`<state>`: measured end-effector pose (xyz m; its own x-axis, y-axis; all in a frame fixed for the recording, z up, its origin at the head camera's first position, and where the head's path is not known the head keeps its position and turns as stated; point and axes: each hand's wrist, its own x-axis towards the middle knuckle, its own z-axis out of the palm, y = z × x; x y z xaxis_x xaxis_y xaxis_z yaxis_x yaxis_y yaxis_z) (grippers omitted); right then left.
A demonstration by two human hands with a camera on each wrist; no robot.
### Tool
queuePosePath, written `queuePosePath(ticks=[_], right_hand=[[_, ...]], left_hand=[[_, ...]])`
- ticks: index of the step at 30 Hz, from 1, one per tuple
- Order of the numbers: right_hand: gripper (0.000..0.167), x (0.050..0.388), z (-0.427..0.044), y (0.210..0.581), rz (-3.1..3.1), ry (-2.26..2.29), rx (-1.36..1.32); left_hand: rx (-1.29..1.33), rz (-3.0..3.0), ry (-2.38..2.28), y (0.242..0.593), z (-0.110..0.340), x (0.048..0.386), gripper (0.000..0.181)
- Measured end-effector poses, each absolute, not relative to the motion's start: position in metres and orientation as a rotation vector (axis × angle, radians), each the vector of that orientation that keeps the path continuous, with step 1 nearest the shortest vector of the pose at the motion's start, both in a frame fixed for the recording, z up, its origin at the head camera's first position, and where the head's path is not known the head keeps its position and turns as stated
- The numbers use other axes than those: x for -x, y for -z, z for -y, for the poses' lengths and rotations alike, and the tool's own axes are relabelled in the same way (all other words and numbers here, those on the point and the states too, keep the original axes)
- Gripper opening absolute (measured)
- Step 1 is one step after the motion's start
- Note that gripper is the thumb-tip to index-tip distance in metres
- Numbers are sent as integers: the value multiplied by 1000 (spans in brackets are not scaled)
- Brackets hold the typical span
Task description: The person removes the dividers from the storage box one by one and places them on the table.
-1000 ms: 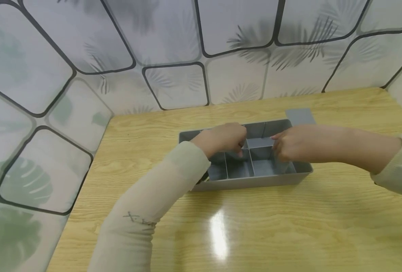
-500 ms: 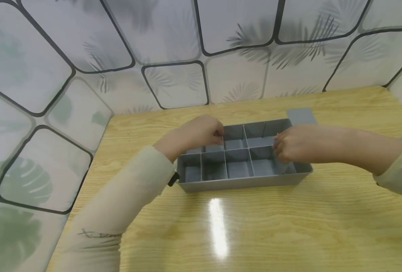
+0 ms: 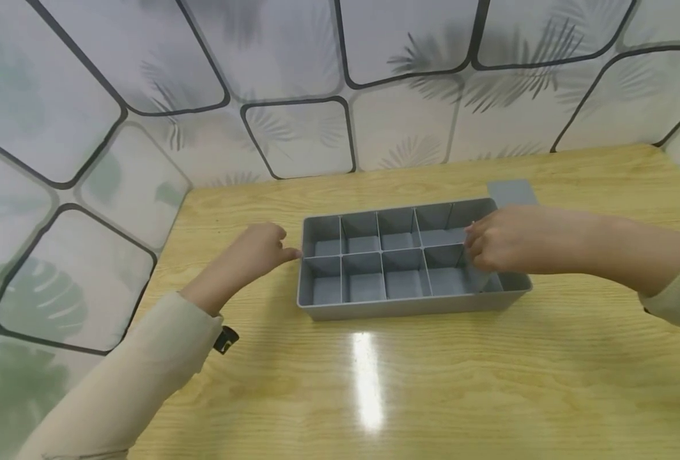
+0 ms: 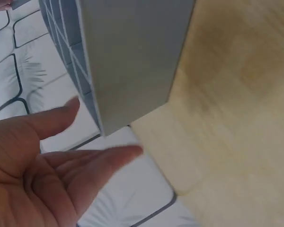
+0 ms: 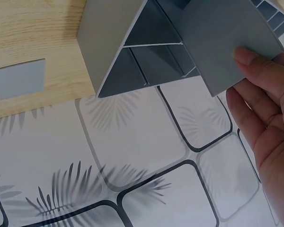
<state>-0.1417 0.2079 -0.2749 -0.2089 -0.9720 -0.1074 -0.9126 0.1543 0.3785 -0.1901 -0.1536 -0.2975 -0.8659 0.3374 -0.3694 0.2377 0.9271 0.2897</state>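
Observation:
A long grey organizer box (image 3: 409,308) with thin partitions forming several compartments lies on the table. My right hand (image 3: 507,239) is over its right end, pinching a flat grey divider panel (image 5: 222,42) between thumb and fingers. In the right wrist view the panel stands at the box's opening; its far edge is hidden. My left hand (image 3: 250,259) is beside the box's left end, its thumb tip close to the rim. In the left wrist view, thumb and fingers are spread apart near the box corner (image 4: 132,61), with nothing held between them.
Another loose grey panel (image 3: 512,191) lies flat on the wooden table (image 3: 432,377) behind the box's right end. A patterned wall (image 3: 294,57) rises along the table's back and left edges. On the left wrist sits a small black device (image 3: 225,339).
My left hand has moved left from over the middle of the box to outside its left end, uncovering the left compartments. The right hand stays put with its divider panel.

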Motion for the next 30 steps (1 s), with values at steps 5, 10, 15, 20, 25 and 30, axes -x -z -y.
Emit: queuePosePath(ticks=[5, 10, 15, 20, 25, 30], right_hand=[[30, 141, -210, 274, 2247, 521, -1856], [26, 140, -211, 274, 2236, 533, -1852], [25, 140, -211, 274, 2226, 546, -1845], [25, 140, -210, 274, 2242, 564, -1840], [25, 140, -212, 274, 2260, 621, -1855], [31, 143, -215, 272, 2281, 583, -1877]], left_hand=[[-293, -2373, -564, 304, 162, 183, 40], [-187, -2185, -745, 309, 161, 177, 29], [-143, -2131, -784, 313, 156, 175, 25], [-103, -2104, -815, 313, 153, 175, 22], [-105, -2109, -795, 315, 152, 177, 21], [-110, -2126, -763, 315, 149, 178, 20]])
